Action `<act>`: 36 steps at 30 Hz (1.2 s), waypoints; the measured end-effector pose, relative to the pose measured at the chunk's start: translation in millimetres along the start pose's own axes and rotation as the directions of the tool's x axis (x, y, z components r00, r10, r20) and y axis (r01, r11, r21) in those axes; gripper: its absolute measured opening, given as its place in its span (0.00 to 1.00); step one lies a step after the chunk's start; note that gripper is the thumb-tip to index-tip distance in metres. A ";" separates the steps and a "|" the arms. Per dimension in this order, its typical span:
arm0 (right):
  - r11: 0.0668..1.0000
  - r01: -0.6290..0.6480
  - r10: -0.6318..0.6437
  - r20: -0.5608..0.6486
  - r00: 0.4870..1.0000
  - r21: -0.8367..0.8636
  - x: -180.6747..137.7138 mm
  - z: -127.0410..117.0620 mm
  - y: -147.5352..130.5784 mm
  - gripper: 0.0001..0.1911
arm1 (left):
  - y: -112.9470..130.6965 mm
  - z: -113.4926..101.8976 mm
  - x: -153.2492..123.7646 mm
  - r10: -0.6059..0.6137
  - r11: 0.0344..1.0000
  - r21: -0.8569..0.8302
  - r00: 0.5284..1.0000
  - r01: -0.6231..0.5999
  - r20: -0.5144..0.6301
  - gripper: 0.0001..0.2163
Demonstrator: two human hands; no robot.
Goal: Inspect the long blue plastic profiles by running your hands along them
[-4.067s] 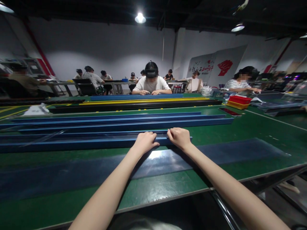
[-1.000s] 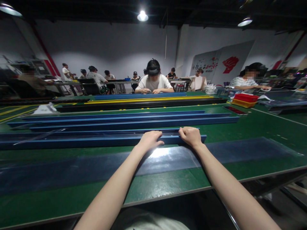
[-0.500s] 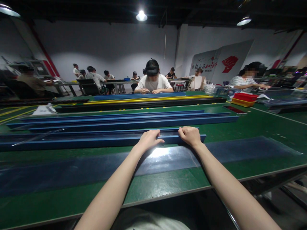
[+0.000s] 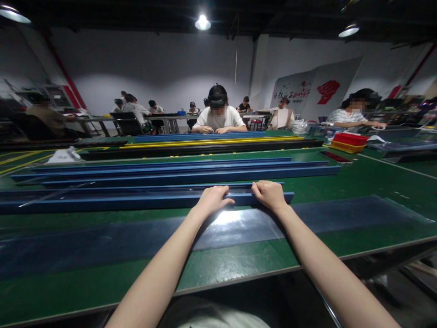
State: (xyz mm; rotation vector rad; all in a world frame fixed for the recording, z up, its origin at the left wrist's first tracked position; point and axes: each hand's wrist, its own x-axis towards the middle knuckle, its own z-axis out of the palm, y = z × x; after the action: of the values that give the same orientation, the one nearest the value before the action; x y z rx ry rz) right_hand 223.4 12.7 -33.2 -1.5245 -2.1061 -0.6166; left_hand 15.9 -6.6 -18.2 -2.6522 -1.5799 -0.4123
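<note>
A long blue channel-shaped strip [image 4: 136, 202] lies across the table before me, its raised edges running left to right. Near its right end my left hand [image 4: 214, 199] is closed over the front wall, thumb outside and fingers reaching into the channel. My right hand [image 4: 269, 194] grips the same strip closer to the end, with curled fingers whose tips are hidden. A gap separates the two hands. Beneath my forearms a clear plastic sheet [image 4: 327, 216] is spread flat, with lamp glare on it.
More blue channel strips [image 4: 239, 174] lie just beyond, then black and yellow strips [image 4: 218, 142]. Red and yellow bins [image 4: 348, 142], a phone-like flat object [image 4: 334, 157] and a white crumpled piece [image 4: 63, 155] rest on the green table [image 4: 368, 177]. A co-worker [image 4: 218, 116] sits opposite.
My right hand has slid very slightly left along the blue channel strip. My left hand and the strip look the same.
</note>
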 end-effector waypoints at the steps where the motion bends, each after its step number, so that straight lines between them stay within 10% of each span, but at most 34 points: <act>1: 1.000 0.024 -0.024 -0.008 1.000 0.006 0.3 -0.6 -3.6 0.23 | 0.0 0.1 -0.1 0.003 1.000 0.002 1.000 -0.003 -0.001 0.13; 36: 0.998 0.035 -0.034 -0.021 0.999 0.055 3.9 2.0 -34.7 0.20 | 3.4 -1.8 -1.5 0.031 0.999 0.024 1.000 -0.031 -0.002 0.10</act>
State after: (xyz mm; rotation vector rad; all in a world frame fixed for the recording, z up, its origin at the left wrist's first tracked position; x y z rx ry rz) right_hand 189.0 7.0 -35.4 -1.4493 -2.1210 -0.5782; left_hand 17.8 -9.8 -16.4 -2.6539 -1.5309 -0.3933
